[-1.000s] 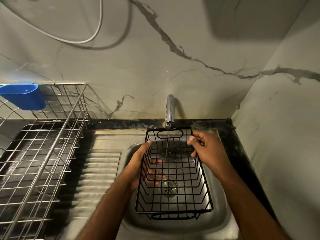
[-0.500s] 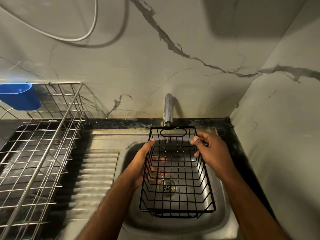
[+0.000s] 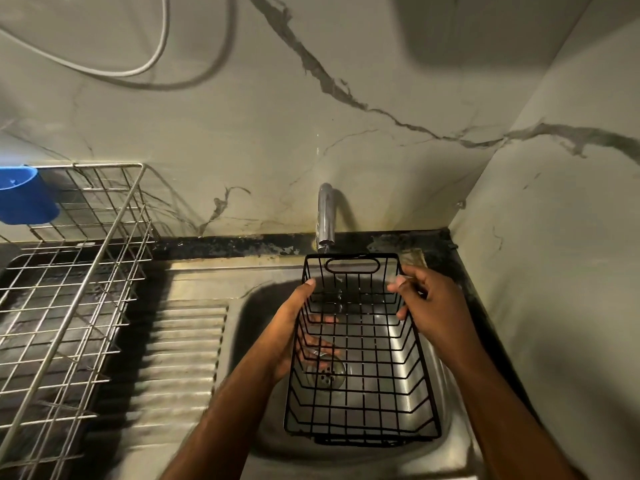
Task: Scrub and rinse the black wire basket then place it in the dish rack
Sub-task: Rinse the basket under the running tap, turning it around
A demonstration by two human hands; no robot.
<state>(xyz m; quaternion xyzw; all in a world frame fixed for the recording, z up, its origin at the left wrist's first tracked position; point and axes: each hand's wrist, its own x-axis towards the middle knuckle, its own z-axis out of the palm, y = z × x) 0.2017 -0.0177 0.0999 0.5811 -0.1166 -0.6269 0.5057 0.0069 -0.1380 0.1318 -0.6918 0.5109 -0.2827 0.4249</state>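
The black wire basket [image 3: 363, 358] hangs over the steel sink [image 3: 249, 306], its far handle end right under the chrome tap [image 3: 325, 216]. A thin stream of water falls through its far end. My left hand [image 3: 294, 327] holds the basket's left wall, thumb on the rim and fingers underneath. My right hand [image 3: 429, 306] grips the right rim near the far corner. The silver wire dish rack [image 3: 69, 306] stands on the counter to the left of the sink.
A blue plastic cup [image 3: 24, 195] hangs on the rack's far left corner. The ribbed drainboard [image 3: 180, 348] lies between rack and sink. Marble walls close in behind and on the right. A white cable [image 3: 145, 64] loops on the back wall.
The basket and both hands have shifted a little to the right and slightly up under the tap. Both holds are the same.
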